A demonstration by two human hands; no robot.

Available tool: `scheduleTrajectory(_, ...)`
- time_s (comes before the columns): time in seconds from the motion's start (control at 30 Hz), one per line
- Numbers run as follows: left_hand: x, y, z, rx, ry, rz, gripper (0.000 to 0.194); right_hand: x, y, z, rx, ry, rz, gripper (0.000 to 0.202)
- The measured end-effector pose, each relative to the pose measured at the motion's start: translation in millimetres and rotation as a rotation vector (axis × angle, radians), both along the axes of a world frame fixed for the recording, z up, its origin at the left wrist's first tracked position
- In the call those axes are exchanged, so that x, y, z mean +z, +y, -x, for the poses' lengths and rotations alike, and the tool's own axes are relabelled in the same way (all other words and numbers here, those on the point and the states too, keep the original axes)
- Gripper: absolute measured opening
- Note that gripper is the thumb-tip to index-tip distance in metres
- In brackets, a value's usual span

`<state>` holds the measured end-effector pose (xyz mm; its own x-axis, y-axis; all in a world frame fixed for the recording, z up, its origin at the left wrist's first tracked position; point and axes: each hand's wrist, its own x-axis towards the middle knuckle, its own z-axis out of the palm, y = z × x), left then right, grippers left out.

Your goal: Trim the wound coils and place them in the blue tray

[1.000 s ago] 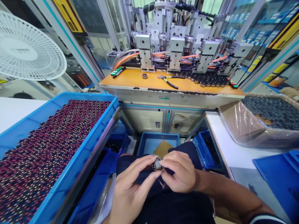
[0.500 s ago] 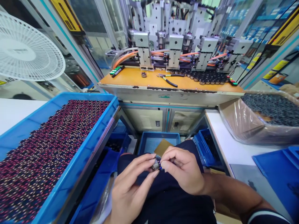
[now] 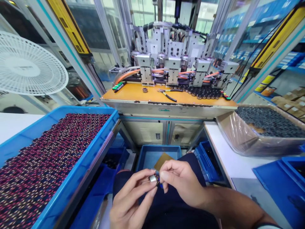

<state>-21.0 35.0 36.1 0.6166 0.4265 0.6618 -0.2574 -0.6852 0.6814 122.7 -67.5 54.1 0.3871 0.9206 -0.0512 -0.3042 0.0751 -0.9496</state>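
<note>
Above my lap, my left hand grips a small motor stator between thumb and fingers. Its silvery metal side faces up and its dark end points towards the right. Close against that dark end, my right hand is closed in a pinch. Whatever lies between its fingertips is too small and hidden to make out; a bit of blue shows beneath them.
A blue crate of red-and-black wound parts stands at left. Ahead, an orange bench carries pliers, a single part and rows of dark parts under a machine. A plastic-lined box sits at right; a fan at far left.
The camera view has tilted up, so the scene sits lower. The stator has turned, showing more of its shiny side, and my right fingertips have shifted slightly on its dark end.
</note>
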Motion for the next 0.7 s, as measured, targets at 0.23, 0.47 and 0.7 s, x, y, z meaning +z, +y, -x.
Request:
scheduleTrajectory(0.23,2.2,20.7,14.4,0.16,0.008,0.093,0.028,31.5,36.9,-49.2,0.099,-0.492,0.06,0.029)
scheduleTrajectory(0.47,8.4,28.9,29.1,0.302,-0.086,0.324,0.017,97.9,158.6,-200.0,-0.311,-1.738,0.281,0.043)
scheduleTrajectory(0.7,11.3,31.0,41.2,0.311,-0.104,0.366,0.018,83.4,187.8,-241.1,-0.147,-1.889,0.575,0.051)
